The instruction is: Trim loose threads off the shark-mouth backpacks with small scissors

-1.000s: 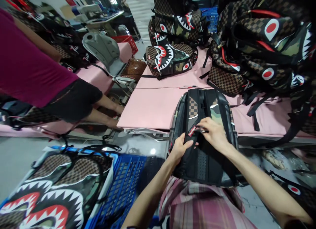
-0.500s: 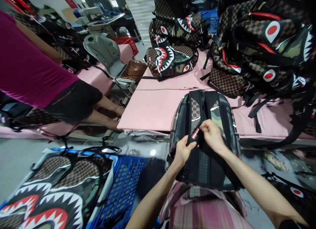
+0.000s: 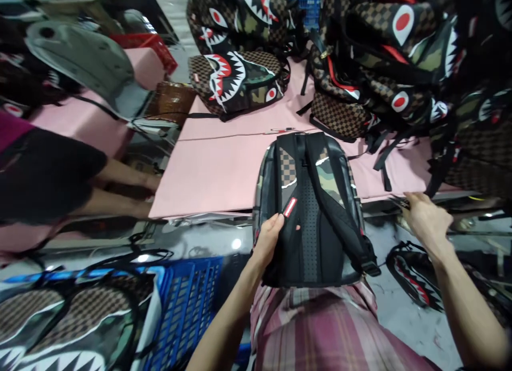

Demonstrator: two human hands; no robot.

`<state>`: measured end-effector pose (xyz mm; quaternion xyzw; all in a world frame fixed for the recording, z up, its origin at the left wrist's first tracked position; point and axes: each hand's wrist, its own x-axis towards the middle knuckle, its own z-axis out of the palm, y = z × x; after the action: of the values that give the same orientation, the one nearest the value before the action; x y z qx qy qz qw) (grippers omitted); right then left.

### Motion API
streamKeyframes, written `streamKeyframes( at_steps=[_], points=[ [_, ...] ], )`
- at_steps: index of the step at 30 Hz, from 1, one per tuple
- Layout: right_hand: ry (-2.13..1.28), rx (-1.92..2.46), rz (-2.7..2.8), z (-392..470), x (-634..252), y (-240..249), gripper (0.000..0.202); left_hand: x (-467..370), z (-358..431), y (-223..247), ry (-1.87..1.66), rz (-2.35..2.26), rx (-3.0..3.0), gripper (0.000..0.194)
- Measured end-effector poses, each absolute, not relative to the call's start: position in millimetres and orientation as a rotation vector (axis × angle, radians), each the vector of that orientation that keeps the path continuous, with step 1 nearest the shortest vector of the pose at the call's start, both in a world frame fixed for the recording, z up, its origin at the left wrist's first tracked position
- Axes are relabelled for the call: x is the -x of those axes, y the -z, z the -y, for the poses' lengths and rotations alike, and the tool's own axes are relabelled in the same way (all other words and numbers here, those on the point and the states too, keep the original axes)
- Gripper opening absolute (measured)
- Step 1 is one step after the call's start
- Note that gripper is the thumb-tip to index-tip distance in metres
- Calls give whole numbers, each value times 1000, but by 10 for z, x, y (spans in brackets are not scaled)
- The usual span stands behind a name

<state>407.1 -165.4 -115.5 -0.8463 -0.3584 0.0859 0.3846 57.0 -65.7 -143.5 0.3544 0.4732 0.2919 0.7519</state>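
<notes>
A black backpack (image 3: 310, 227) leans against the table edge in front of me, its padded back and straps facing up. My left hand (image 3: 269, 237) is closed on its left shoulder strap (image 3: 288, 229), just below a small red label (image 3: 290, 207). Off to the right, at the table's front edge, my right hand (image 3: 428, 221) is closed around a small dark pointed tool (image 3: 400, 202), too blurred to name. The backpack's right strap (image 3: 340, 213) lies loose, with its buckle at the lower right.
Checkered shark-mouth backpacks (image 3: 240, 83) are piled along the back and right of the pink table (image 3: 212, 168). A blue crate (image 3: 188, 301) with more bags stands at lower left. Another person (image 3: 52, 173) is at the left, near a grey chair (image 3: 88, 66).
My right hand has left the strap and moved right to the table edge. My left hand still grips the strap by the label. The view has turned rightward.
</notes>
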Motion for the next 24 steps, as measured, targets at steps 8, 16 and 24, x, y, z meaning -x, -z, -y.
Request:
streamKeyframes(
  at_steps=[8,16,24],
  points=[
    [-1175,1769,1009,1761,-3166,1212,31,-498,826,1197,-542,-1078,-739,49],
    [-1644,1374,763,1924,-3189,1154,37,-193,1014,992,-542,-788,-613,64],
    [-1616,1354,798,1908,-3112,1166,41,-255,975,1122,-591,-673,-536,77]
  ],
)
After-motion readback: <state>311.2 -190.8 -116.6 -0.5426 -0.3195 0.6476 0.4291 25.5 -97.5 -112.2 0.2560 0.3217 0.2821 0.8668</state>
